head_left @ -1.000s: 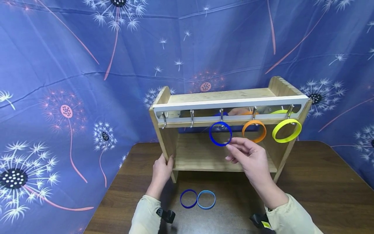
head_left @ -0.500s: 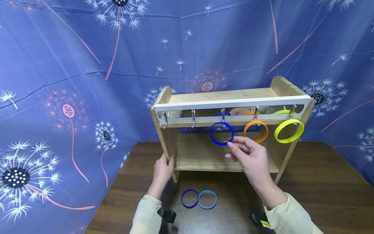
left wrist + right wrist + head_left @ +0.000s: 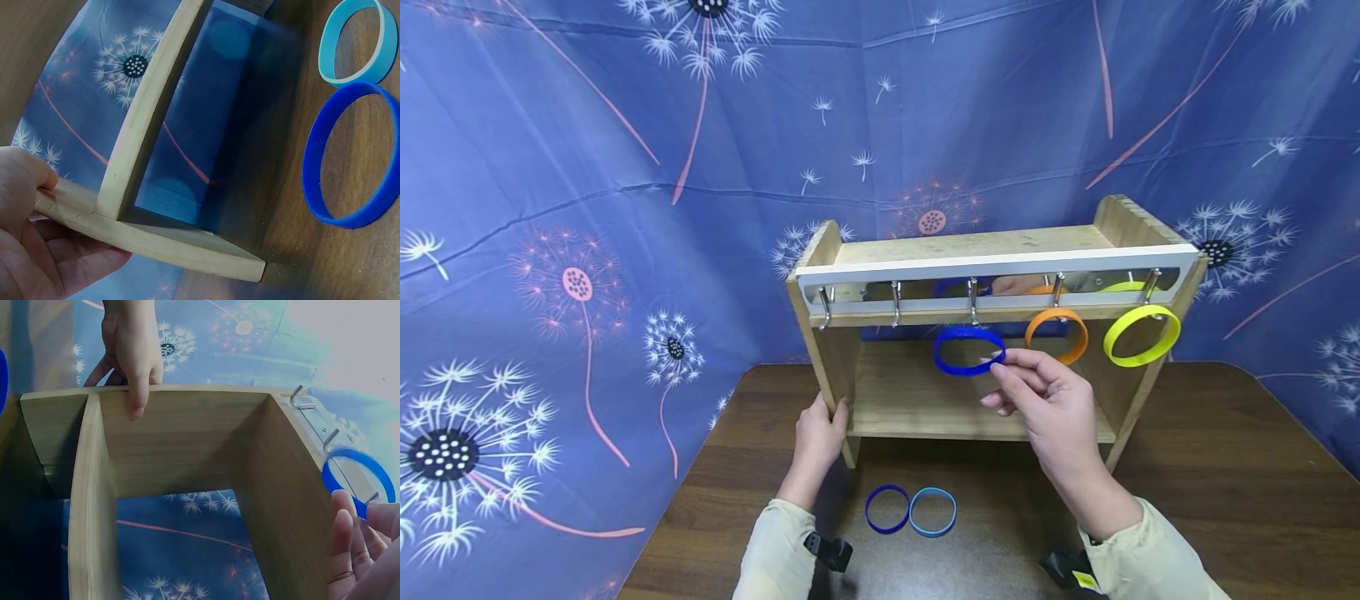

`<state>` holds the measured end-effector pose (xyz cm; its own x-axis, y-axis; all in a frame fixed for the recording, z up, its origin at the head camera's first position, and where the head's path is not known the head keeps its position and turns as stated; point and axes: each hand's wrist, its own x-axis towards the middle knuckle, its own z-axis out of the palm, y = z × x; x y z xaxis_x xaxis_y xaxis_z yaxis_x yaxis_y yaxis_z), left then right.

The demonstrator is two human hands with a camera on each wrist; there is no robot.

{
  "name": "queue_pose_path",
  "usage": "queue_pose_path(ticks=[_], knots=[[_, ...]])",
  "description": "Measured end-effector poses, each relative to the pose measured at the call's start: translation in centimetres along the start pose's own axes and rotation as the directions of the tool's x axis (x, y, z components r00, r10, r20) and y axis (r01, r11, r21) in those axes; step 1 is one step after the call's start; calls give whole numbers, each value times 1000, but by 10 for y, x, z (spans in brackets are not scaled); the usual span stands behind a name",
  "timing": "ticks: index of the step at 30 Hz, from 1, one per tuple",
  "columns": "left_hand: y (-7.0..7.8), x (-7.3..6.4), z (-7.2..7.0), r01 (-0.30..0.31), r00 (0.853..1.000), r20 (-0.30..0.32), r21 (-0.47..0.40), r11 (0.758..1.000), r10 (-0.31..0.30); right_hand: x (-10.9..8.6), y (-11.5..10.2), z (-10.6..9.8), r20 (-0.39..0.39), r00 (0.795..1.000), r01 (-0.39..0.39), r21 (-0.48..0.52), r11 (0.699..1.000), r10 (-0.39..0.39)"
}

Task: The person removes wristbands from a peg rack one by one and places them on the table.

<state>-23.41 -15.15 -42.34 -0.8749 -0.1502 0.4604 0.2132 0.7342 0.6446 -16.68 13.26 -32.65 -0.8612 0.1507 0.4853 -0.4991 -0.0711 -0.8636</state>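
In the head view my right hand (image 3: 1060, 408) pinches a blue silicone wristband (image 3: 970, 371) by its right edge, between thumb and fingertips. The wristband is tilted, its upper edge just below the middle hook (image 3: 974, 302) of the hook rail. My left hand (image 3: 817, 437) grips the left side panel of the small wooden shelf (image 3: 940, 417). The right wrist view shows the left thumb (image 3: 139, 394) on the panel's inner face and the fingers outside. An orange wristband (image 3: 1078, 337) and a yellow wristband (image 3: 1138, 361) hang from the two hooks on the right.
On the brown table (image 3: 700, 517) in front of the shelf lie a dark blue wristband (image 3: 887, 532) and a light blue wristband (image 3: 932, 534), side by side. Two bare hooks are on the rail's left part. A blue dandelion-print cloth (image 3: 737, 125) hangs behind.
The blue wristband in my right hand has tipped from facing the camera to a flatter tilt, and its top has dropped below the middle hook. The left hand stays on the shelf panel.
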Motion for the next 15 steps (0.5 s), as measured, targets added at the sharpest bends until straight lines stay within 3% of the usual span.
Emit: queue_pose_path(ticks=[15], knots=[[-2, 0, 2, -14, 1000, -11, 4, 1000, 14, -11, -1, -3, 17, 999, -46, -66, 997, 47]])
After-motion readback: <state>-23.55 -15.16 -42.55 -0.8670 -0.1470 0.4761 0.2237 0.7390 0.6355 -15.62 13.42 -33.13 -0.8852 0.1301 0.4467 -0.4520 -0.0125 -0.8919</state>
